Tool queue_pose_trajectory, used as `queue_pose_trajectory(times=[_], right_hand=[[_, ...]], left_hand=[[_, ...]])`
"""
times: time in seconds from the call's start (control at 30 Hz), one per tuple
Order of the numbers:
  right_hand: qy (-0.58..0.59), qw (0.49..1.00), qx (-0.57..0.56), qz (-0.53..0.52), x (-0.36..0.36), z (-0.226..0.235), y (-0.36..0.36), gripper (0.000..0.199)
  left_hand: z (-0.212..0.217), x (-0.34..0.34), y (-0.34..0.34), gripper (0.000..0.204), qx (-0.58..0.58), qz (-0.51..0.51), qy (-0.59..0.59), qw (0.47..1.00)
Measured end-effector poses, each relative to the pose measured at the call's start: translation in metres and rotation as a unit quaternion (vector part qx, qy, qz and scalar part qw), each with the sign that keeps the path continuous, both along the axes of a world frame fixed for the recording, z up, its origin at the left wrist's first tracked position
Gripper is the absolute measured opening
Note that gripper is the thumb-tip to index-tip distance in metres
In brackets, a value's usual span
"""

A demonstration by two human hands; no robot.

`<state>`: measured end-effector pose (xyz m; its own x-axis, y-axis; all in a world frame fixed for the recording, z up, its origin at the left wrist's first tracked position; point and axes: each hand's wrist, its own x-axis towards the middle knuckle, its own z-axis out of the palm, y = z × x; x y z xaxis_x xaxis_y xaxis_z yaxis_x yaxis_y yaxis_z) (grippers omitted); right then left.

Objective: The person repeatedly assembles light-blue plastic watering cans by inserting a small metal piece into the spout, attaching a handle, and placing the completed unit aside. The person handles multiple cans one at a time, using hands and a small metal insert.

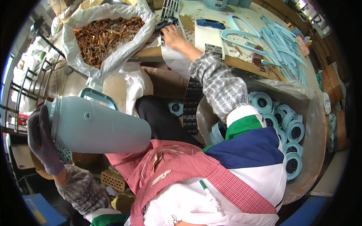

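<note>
My left hand point(42, 139), in a dark purple-grey glove, grips one end of a light blue plastic jug point(102, 128). The jug lies sideways over my lap, ribbed along its body, with its handle point(98, 98) on the far side. On the bench, my bare right hand point(173, 37) rests at a small black object point(167, 23), its fingers curled down; what they pinch, if anything, is hidden. Under that object runs a strip of black labels point(170, 8), and a strip with black patches point(192, 107) hangs below the bench edge.
An open white sack point(145, 32) of brown scraps stands at the left. Several light blue handles point(281, 47) lie on the right of the bench point(235, 62), near a blue tool point(210, 24). Below, a plastic-lined box point(313, 124) holds several light blue round parts point(294, 130).
</note>
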<state>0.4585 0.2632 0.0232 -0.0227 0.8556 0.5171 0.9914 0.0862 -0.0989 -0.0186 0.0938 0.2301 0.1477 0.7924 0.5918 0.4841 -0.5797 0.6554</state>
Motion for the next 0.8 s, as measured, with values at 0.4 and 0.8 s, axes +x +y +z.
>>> queue_pose_trajectory(times=[0.4,0.8], right_hand=[[0.061,0.996,-0.007,0.058,-0.012,0.012,-0.049,0.025],[-0.094,0.991,0.081,0.041,-0.021,0.034,-0.083,0.009]], left_hand=[[-0.144,-0.044,0.065,0.036,-0.255,0.162,0.220,0.928],[-0.170,-0.061,0.012,0.053,-0.286,-0.071,-0.227,0.928]])
